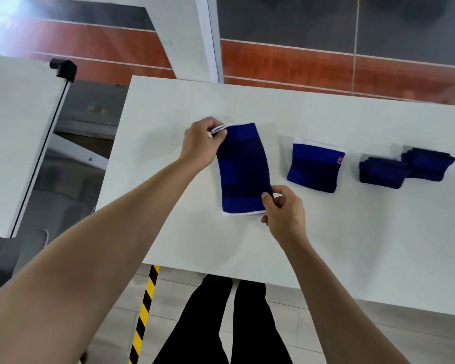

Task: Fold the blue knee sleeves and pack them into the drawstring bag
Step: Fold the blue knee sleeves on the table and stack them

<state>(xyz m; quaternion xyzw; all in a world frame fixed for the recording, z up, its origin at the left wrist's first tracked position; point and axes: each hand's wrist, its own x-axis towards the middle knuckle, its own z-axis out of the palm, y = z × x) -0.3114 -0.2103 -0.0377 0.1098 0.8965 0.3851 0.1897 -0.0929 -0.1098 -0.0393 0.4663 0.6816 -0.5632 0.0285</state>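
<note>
- The left hand (201, 143) pinches the far white-trimmed corner of the unfolded knee sleeve (243, 169), which lies flat and lengthwise on the white surface (326, 232).
- The right hand (284, 208) pinches the near right corner of the same sleeve, thumb on top of the fabric.
- A folded knee sleeve (315, 166) sits just to the right, apart from the one in hand; further right lie two dark navy bundles (405, 168), overlapping at one corner. Whether either is the drawstring bag I cannot tell.
- Risk: the grips sit on diagonal corners, so bringing the ends together could skew the fold and leave the white trims misaligned.
- Risk: the stretchy knit may spring open once released if the fold is not pressed down.
- Risk: a wide sweep of the right forearm could nudge the folded sleeve beside it.
</note>
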